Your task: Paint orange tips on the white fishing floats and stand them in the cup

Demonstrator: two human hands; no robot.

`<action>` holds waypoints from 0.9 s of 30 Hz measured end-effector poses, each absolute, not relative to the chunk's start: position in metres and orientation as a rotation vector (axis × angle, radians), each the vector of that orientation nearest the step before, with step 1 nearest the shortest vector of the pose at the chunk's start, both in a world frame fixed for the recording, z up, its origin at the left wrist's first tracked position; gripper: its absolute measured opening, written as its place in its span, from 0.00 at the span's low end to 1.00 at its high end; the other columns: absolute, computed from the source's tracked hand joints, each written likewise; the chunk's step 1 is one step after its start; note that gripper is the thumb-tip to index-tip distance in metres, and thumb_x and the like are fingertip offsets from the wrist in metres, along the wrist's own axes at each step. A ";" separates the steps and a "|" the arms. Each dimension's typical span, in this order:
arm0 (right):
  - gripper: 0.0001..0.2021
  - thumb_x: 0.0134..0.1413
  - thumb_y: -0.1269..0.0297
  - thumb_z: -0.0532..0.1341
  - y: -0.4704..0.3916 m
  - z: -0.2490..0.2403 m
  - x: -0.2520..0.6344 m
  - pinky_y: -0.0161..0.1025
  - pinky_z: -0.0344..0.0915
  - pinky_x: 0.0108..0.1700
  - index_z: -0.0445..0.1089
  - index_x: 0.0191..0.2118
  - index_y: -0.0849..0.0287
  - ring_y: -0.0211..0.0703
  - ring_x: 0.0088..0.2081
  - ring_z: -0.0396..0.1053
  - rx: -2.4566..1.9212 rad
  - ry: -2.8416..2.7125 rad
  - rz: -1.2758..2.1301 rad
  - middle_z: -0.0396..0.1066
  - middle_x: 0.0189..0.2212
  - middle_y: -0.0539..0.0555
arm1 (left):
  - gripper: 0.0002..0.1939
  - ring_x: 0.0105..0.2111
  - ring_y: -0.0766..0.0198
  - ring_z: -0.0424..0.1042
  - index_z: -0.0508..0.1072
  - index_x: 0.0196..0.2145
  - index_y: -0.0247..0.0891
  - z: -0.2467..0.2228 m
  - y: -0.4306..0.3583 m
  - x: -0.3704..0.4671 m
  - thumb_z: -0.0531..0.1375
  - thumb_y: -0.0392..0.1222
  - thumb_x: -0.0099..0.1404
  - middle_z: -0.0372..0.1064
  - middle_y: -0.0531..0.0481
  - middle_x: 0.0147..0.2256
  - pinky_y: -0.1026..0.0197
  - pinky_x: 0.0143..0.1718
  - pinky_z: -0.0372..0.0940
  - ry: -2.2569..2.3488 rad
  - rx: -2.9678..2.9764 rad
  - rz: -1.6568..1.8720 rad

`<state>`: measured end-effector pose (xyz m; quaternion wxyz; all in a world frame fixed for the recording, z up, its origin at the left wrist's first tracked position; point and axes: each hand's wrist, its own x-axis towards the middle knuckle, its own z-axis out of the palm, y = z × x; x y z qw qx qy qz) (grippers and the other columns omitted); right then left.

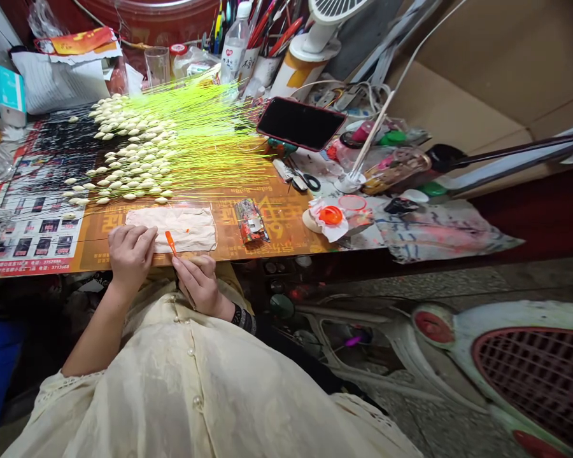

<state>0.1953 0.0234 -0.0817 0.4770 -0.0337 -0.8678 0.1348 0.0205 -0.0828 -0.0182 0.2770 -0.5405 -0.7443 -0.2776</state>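
My brush (170, 242) lies over the near edge of the pale cloth (198, 219), just right of my left hand (132, 249). Its orange tip points away from me to about 11 o'clock, and its long axis slants from there back to 5 o'clock, the handle running down through the fingers of my right hand (198, 280).

I'm grasping the brush in that hand, fingertips gathered near its orange end, knuckles bent, the palm mostly hidden. The right forearm comes in from 4 o'clock, with a dark patterned cuff (244, 318) at the wrist. My left forearm reaches up towards 1 o'clock; that hand sits palm down over the cloth's left end, fingers bent and close together. I can't tell whether they pinch the fabric or only press it.

The cloth stretches roughly from 9 to 3 o'clock on the table (286, 235), with an orange spot to the right of my brush tip. From that tip, the paint-stained block (252, 221) is near 3 o'clock, and the orange paint dish (331, 215) further out the same way. Pale oval beads (141, 152) with thin yellow-green stems (205, 127) spread around 11 to 1 o'clock, and a phone (300, 124) is towards 2.
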 end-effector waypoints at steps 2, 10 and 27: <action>0.30 0.67 0.71 0.58 0.024 -0.085 0.196 0.48 0.64 0.58 0.54 0.72 0.57 0.46 0.49 0.70 -0.095 -2.138 0.321 0.77 0.52 0.59 | 0.12 0.46 0.55 0.71 0.79 0.49 0.44 -0.018 -0.083 0.020 0.60 0.39 0.71 0.78 0.45 0.42 0.50 0.52 0.59 -2.006 -1.449 -0.753; 0.30 0.67 0.71 0.58 0.025 -0.089 0.198 0.48 0.66 0.56 0.54 0.72 0.58 0.46 0.48 0.69 -0.033 -2.067 0.380 0.77 0.51 0.60 | 0.13 0.46 0.55 0.72 0.78 0.51 0.45 -0.015 -0.089 0.020 0.59 0.39 0.72 0.78 0.45 0.44 0.50 0.52 0.60 -2.012 -1.415 -0.751; 0.25 0.69 0.70 0.56 0.015 -0.083 0.185 0.47 0.64 0.58 0.60 0.69 0.57 0.45 0.50 0.67 -0.019 -2.191 0.344 0.76 0.54 0.56 | 0.11 0.46 0.56 0.72 0.78 0.49 0.44 -0.019 -0.095 0.018 0.58 0.41 0.73 0.77 0.45 0.45 0.52 0.53 0.59 -2.063 -1.374 -0.775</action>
